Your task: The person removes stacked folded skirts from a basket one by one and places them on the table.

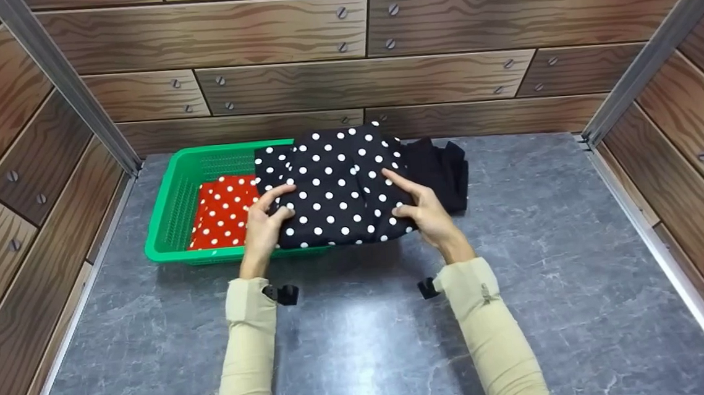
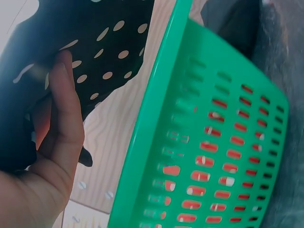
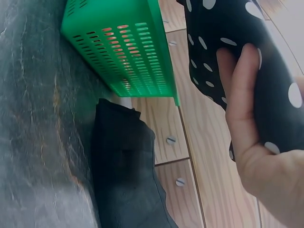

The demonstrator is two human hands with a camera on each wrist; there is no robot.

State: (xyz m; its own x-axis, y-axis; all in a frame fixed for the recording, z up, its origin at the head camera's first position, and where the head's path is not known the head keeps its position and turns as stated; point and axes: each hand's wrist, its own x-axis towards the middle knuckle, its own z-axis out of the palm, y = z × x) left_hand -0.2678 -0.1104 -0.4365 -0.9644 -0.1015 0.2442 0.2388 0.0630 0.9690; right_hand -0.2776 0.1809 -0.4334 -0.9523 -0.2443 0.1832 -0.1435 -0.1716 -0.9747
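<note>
Both hands hold up a folded black cloth with white polka dots (image 1: 332,186), probably a garment, over the right part of a green plastic basket (image 1: 162,223). My left hand (image 1: 264,225) grips its left edge, thumb on top and fingers curled beneath, as the left wrist view shows. At the right edge my right hand (image 1: 429,214) pinches the cloth the same way, its fingers (image 3: 242,90) pressed against the underside. Inside the basket lies a folded red cloth with white dots (image 1: 226,212), partly covered by the black one in the head view.
A plain black folded cloth (image 1: 440,173) lies on the grey marbled table (image 1: 362,345) right of the basket, partly hidden behind the dotted cloth. Wood-patterned panels (image 1: 369,81) stand at the back and both sides, with metal posts (image 1: 645,47) at the corners.
</note>
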